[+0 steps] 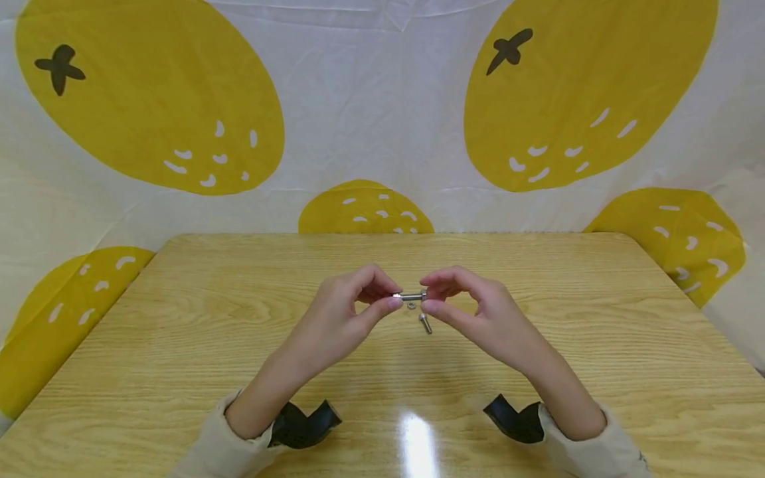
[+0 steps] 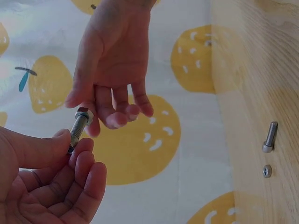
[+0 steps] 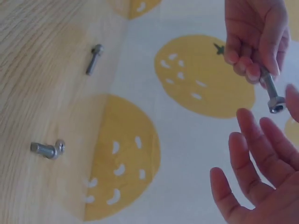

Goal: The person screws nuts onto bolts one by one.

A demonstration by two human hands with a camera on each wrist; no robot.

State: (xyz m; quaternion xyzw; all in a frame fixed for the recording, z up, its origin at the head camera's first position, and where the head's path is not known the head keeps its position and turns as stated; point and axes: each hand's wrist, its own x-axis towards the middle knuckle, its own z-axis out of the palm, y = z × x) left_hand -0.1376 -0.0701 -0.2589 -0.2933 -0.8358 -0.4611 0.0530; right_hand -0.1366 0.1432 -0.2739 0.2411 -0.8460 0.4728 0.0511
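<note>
My left hand (image 1: 349, 302) pinches one end of a silver bolt (image 2: 78, 128) between thumb and fingertips, above the table. On the bolt's other end is a hex nut (image 3: 276, 104), facing my right hand (image 1: 472, 305). The thumb and index finger of that right hand stand on either side of the nut, with a gap to the index finger in the right wrist view. Its other fingers are loosely spread. Below the hands, a loose bolt (image 1: 425, 323) and a small nut (image 1: 411, 305) lie on the table.
A further bolt (image 3: 43, 150) with a nut (image 3: 60, 145) beside it lies on the wooden table (image 1: 239, 372) in the right wrist view. White cloth (image 1: 370, 99) with yellow fruit prints hangs behind the table. Black curved pieces (image 1: 306, 425) stick out from both sleeves.
</note>
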